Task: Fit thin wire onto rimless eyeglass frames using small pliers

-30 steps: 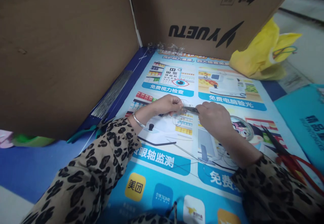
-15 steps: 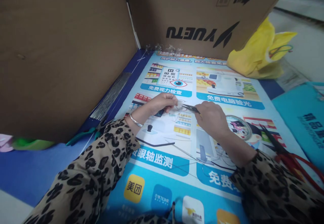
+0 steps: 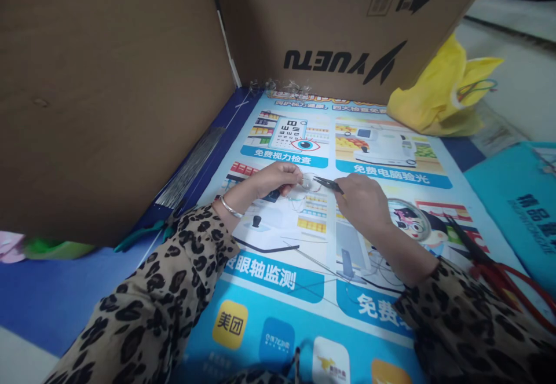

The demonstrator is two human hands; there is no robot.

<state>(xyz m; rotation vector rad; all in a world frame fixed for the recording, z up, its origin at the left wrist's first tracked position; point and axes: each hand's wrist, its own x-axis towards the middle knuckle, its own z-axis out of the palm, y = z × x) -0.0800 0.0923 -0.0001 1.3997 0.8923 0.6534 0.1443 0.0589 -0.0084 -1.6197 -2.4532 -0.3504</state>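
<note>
Between the fingertips of my left hand (image 3: 280, 178) is pinched a thin bent wire (image 3: 309, 182), curled into small loops. My right hand (image 3: 362, 201) is closed around pliers (image 3: 329, 184) with dark, narrow jaws. The tips of the jaws are at the right side of the wire loop; whether they touch it I cannot tell. Both hands are over a printed poster (image 3: 282, 288) that covers the work surface. Several loose straight wires lie on the poster below the hands.
Cardboard panels (image 3: 304, 19) stand at the left and back. Red-handled scissors (image 3: 499, 271) lie at the right, near a teal bag (image 3: 516, 198). A yellow bag (image 3: 428, 97) sits at the back right. A bundle of straight wires (image 3: 191, 167) and a green-handled tool (image 3: 141, 235) lie left.
The plier tips have shifted slightly away from my left fingertips, and more of the wire loop shows between them. The camera view has moved a little. Both hands keep their hold.
</note>
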